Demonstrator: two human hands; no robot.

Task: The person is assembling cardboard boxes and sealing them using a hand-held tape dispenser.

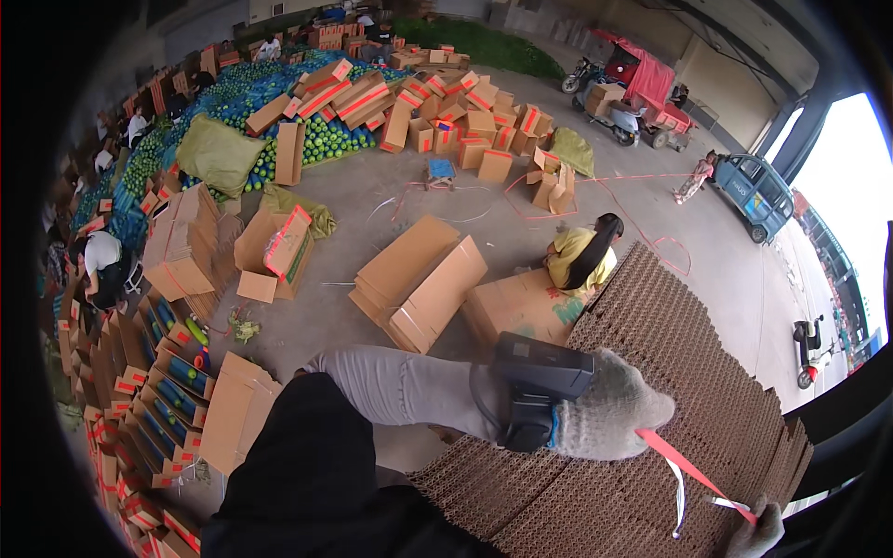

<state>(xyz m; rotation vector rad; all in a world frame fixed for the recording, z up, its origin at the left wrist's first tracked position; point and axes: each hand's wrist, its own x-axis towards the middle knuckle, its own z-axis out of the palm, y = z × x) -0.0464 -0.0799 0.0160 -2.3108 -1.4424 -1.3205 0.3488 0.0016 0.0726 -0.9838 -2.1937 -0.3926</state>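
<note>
My left hand [619, 409], in a grey knit glove, is closed on one end of a red strap [686, 465]. A black device [539, 372] sits on that wrist. The strap runs down to the lower right, where my right hand [758, 530], also gloved, pinches its other end. A thin white strip [679, 498] dangles beside the red strap. Both hands are over a big stack of brown corrugated cardboard [670, 344], its wavy edges facing up. The lower frame edge cuts off part of my right hand.
An open carton [419, 284] stands left of the stack. Behind the stack, a person in yellow [584, 256] sits by a large carton [521, 307]. Boxes with green produce [172, 400] fill the left side. A produce heap [326, 139], three-wheelers [749, 191] and scooters stand farther off.
</note>
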